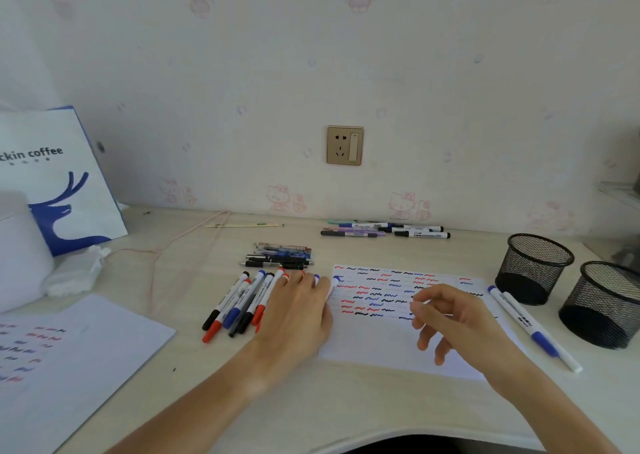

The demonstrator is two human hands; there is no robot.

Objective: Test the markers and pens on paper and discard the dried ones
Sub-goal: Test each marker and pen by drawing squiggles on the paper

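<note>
A white test paper [381,342] covered with several red, blue and black squiggles lies in the middle of the desk. Just left of it is a bunch of whiteboard markers [239,301] with black, red and blue caps. My left hand [298,311] lies flat over the right side of that bunch, fingers straight. Its fingertips touch a white marker [333,284] at the paper's left edge. My right hand [450,318] hovers over the paper with loosely curled fingers, thumb near forefinger, and nothing visible between them. A blue-capped marker [530,325] lies right of the paper.
A pile of pens [280,256] and a row of markers [384,230] lie farther back. Two black mesh pen cups [533,266] [602,301] stand at the right. A second scribbled sheet [69,360], a coffee paper bag [59,176] and a pink cord [166,249] occupy the left.
</note>
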